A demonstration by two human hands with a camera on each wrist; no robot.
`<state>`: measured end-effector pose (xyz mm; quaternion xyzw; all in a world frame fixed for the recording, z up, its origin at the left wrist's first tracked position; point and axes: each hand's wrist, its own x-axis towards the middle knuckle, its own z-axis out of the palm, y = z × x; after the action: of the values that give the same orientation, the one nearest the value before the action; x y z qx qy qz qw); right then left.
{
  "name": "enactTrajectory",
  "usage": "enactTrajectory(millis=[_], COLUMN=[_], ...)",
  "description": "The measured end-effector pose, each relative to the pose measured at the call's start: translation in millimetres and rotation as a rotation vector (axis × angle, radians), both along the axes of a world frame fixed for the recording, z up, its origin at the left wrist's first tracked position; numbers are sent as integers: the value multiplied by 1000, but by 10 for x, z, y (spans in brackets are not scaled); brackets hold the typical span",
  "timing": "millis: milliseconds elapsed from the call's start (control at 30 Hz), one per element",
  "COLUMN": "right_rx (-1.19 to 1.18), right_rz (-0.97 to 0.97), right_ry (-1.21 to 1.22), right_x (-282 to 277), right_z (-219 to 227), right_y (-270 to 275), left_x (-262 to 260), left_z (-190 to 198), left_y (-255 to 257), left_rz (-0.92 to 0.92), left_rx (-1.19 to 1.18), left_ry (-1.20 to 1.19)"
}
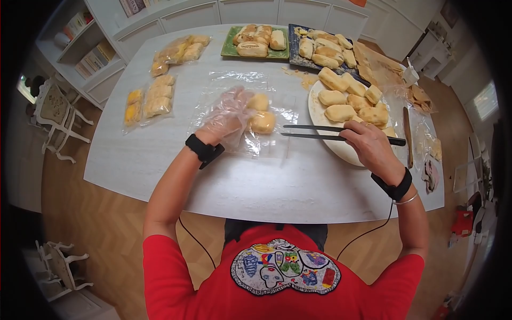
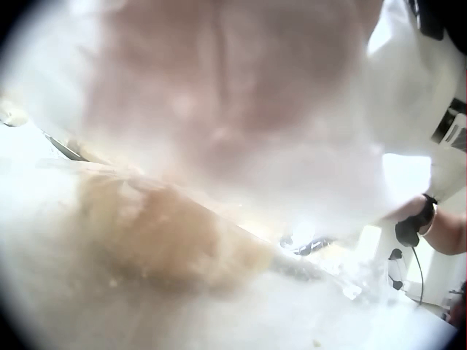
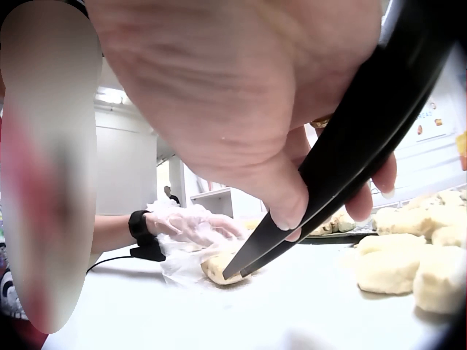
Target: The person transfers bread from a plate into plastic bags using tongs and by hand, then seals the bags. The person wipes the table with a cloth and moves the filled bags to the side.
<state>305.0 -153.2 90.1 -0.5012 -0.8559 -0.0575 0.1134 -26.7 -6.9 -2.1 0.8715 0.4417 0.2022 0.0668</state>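
Observation:
My left hand [image 1: 226, 114], in a loose clear plastic glove, rests over a clear plastic bag [image 1: 248, 148] on the table. Beside its fingers lie two pale yellow pastries, a nearer one [image 1: 262, 123] and a farther one [image 1: 258, 102]. The right hand [image 1: 368, 141] is bare and grips black tongs [image 1: 314, 136], whose tips point left toward the nearer pastry. Seen from the right wrist, the tong tips overlap a pastry [image 3: 217, 268] beside the gloved hand. In the left wrist view the glove blurs across most of the picture, above a browned pastry [image 2: 157, 233].
A white plate [image 1: 346, 153] piled with pastries stands under and beyond the right hand. Behind are a green tray [image 1: 229, 50] and a dark blue tray [image 1: 294, 48] of pastries. Bagged pastries [image 1: 159, 97] lie at left. A wooden stick [image 1: 408, 138] lies at right.

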Motion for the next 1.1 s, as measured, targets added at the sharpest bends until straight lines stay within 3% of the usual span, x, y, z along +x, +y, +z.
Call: enactTrajectory(millis=[133, 200, 233, 267, 400, 533, 600, 633, 733, 867, 933, 967, 1067, 1100], right_rx=[-12, -7, -4, -3, 4, 20, -4, -6, 31, 53, 23, 13, 0, -5], right_rz=[30, 41, 46, 45, 50, 60, 84, 60, 5, -138, -174, -170, -171, -181], right_ry=[8, 12, 12, 12, 14, 55, 118, 115, 125, 122, 119, 128, 162, 179], right_x=[-112, -172, -199, -231, -396, -448, -377, -300, 12, 306, 401, 419, 409, 403], right_z=[-13, -33, -46, -63, -146, -202, -214, -181, 21, 271, 255, 230, 179, 172], right_y=[81, 133, 161, 190, 297, 310, 252, 214, 93, -147, -211, -229, -238, -237], left_x=[-49, -6, 28, 68, 77, 104, 84, 77, -2, -160, -295, -410, -477, -490], left_z=[80, 90, 163, 289, 189, 144, 82, 41, -76, 253, 456, 355, 325, 203], left_y=[189, 239, 188, 88, 108, 41, -6, -14, 14, -109, -160, -151, -317, -304], left_rz=[-19, -177, -176, -218, -345, -286, -163, -133, -230, -100, -7, -89, -182, -159], left_rx=[-190, -381, -378, -297, -51, 26, 3, 74, 147, 219, 15, 288, 180, 70], left_ry=[108, 156, 155, 359, 635, 653, 419, 452, 330, 253, 394, 322, 382, 302])
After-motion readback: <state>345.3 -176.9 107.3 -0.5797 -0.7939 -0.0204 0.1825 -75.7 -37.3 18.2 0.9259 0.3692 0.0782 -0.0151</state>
